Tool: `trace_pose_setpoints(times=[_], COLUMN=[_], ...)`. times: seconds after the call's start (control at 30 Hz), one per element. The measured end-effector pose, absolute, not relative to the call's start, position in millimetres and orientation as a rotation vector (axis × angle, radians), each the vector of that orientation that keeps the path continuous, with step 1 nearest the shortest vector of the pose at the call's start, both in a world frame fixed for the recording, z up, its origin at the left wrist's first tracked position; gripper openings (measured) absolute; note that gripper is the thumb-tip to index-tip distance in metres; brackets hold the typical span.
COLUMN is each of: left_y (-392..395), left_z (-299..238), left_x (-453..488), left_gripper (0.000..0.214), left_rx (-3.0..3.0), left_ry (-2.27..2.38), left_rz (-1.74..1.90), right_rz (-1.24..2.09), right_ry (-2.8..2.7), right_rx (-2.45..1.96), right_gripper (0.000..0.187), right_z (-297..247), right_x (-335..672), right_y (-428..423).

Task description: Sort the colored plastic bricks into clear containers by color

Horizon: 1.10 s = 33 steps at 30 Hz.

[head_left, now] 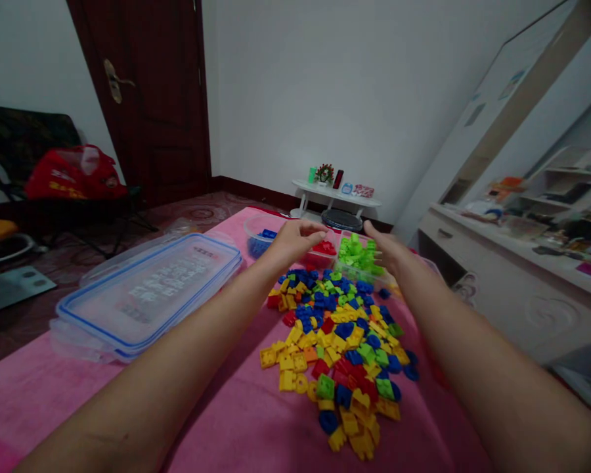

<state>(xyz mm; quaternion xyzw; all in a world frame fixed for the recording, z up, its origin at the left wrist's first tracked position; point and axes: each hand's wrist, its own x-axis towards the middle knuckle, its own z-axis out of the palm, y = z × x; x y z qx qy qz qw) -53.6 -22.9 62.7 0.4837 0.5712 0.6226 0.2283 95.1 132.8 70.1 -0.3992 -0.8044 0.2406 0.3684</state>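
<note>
My left hand [294,240] hovers over the clear container with red blocks [324,248], its thumb stretched out and its fingers loosely bent, with nothing visible in it. At the right side of the container with lime-green blocks [358,253] is my right hand [388,248]; its fingers are apart, partly turned away, and I see nothing held. Blue blocks [262,243] fill a clear container at the left, partly behind my left hand. Between my forearms spreads a mixed pile of yellow, blue, red and green building blocks [339,335].
A pink cloth [217,414] covers the table. Clear lids with blue seals [152,289] lie stacked at the left. Beyond stands a low white table [335,192] with small items. A dresser [502,263] is at the right, and a red bag [76,174] rests on a chair.
</note>
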Motion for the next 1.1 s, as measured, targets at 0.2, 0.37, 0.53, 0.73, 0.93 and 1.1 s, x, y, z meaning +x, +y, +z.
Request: trace_pose_setpoints(times=[0.2, 0.37, 0.53, 0.73, 0.93, 1.1], left_y=[-25.4, -27.6, -25.9, -23.3, -31.1, -29.0], left_z=[67.5, 69.5, 66.9, 60.9, 59.4, 57.7], left_x=[-57.9, -58.3, -58.5, -62.0, -55.9, -52.3], left_gripper=[0.023, 0.022, 0.021, 0.020, 0.022, 0.024], left_rx=[1.222, 1.246, 1.422, 1.597, 1.785, 1.811], left_ry=[1.525, 1.545, 1.613, 1.702, 1.676, 1.641], left_rz=[1.842, 1.835, 1.803, 1.588, 1.125, 1.103], right_rz=[0.680, 0.217, 0.189, 0.296, 0.548, 0.220], right_ry=[-2.482, -2.975, -2.944, -2.779, -2.982, -2.807], right_rx=[-0.702, -0.153, -0.303, -0.603, -0.492, -0.002], right_gripper=[0.021, 0.027, 0.029, 0.020, 0.011, 0.026], right_z=[44.9, 16.2, 15.7, 54.5, 66.7, 17.4], right_x=[50.8, 41.2, 51.8, 103.6, 176.9, 210.5], right_y=[54.1, -16.7, -13.5, 4.2, -22.6, -64.3])
